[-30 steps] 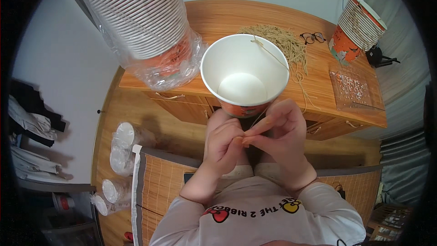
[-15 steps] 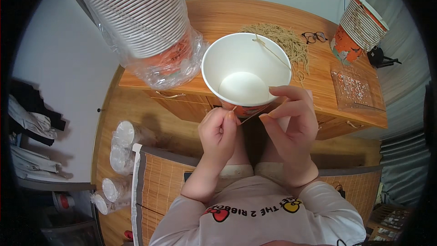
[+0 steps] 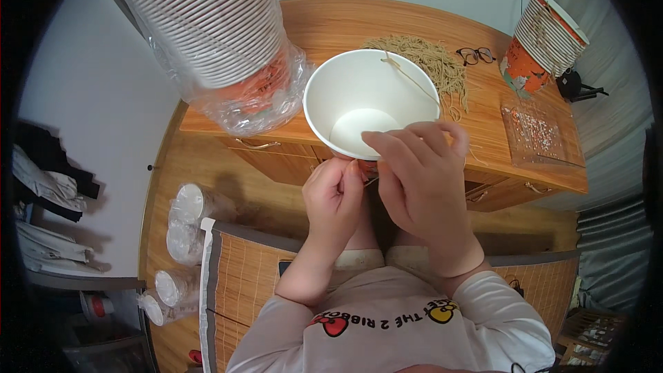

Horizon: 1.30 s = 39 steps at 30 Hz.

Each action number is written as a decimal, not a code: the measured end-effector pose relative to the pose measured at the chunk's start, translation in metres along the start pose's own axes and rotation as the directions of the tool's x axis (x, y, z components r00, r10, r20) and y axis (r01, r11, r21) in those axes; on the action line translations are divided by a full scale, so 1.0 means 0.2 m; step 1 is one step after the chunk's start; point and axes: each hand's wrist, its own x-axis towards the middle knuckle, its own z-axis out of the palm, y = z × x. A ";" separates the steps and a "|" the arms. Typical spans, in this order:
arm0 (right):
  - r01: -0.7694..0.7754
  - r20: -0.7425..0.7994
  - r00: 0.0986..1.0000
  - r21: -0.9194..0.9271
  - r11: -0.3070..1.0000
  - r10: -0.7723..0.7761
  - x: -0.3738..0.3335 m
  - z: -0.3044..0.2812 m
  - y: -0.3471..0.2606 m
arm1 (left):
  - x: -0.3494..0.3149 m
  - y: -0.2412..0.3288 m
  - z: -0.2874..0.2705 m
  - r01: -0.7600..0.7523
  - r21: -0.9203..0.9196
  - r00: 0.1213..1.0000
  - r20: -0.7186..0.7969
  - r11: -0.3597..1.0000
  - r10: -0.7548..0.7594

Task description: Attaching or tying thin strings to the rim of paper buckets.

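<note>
A white paper bucket with an orange printed outside stands upright at the table's front edge, its open top toward me. A tan string comes through its far wall and runs down inside to the right rim. My left hand is closed against the near outer wall, thumb and forefinger pinched on string. My right hand is bent over the near right rim, its forefinger pointing left across the opening. A short bit of string shows between the hands. The right fingertips' grip on it is partly hidden.
A tall plastic-wrapped stack of paper buckets stands left. A heap of tan strings and eyeglasses lie behind the bucket. Right are stacked buckets with strings and a clear tray of small beads. Wrapped white stacks stand on the floor.
My right hand has moved left and turned over the near rim, toward my left hand. The string stretch between the hands has shortened. The left hand keeps its pinch at the wall.
</note>
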 end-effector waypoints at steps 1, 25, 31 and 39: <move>0.000 0.000 1.000 0.000 1.000 0.000 0.01 0.00 0.00 | 0.00 0.01 0.00 -0.005 0.036 1.000 -0.010 0.999 0.005; 0.000 0.107 0.993 0.376 0.927 -0.043 0.00 0.02 0.08 | -0.08 0.06 -0.04 0.062 -0.171 0.998 -0.004 0.983 -0.064; -0.189 0.043 0.978 0.604 0.775 0.205 -0.04 0.05 0.03 | -0.08 0.08 -0.09 0.246 -0.479 0.967 0.184 0.843 -0.178; 0.254 -0.148 0.963 0.232 0.939 -0.224 -0.14 0.08 0.07 | -0.05 0.03 -0.13 0.360 -0.590 0.923 0.335 0.723 -0.187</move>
